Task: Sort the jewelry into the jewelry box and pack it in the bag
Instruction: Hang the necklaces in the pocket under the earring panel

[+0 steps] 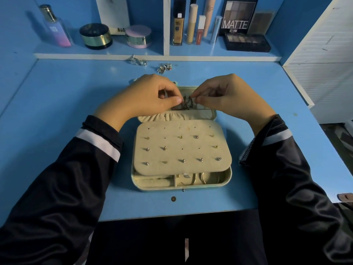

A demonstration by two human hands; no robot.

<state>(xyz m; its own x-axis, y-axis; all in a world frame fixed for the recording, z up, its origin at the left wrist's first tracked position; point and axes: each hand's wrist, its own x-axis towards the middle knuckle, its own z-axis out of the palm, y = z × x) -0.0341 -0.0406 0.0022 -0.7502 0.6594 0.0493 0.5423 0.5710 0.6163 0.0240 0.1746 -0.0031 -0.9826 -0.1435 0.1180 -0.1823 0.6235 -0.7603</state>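
Hands first: your left hand point(152, 98) and right hand point(227, 98) are both up over the raised lid point(214, 114) of the jewelry box point(181, 186), each with thumb and forefinger closed in a pinch on the same tangled chain point(187, 101). The chain hangs between the two pinches, just above the gathered pocket point(172, 116) sewn into the lid.

You look to be mid-sort, working this chain loose or feeding it into that pocket (which of the two the view does not settle). The next move calls for a light, steady pull: keep one pinch as the anchor, let the other guide the links down past the elastic edge, and avoid snagging them on the fabric.

The box lies open on the table point(76, 92). Its padded earring panel point(172, 143) is folded over the base and carries a scatter of studs point(196, 136), with several holes unfilled. Below the panel's near edge the base tray shows a ring roll point(152, 181) and a thin hoop point(202, 178) in the divided compartments; the rest is hidden under the panel.

More work waits: two small clusters of silver pieces point(139, 61) and point(164, 67) sit on the table near the shelf point(114, 54), well apart from the box, and a tiny round item point(173, 198) lies just in front of it. No bag is in view, so packing seems a good way off.
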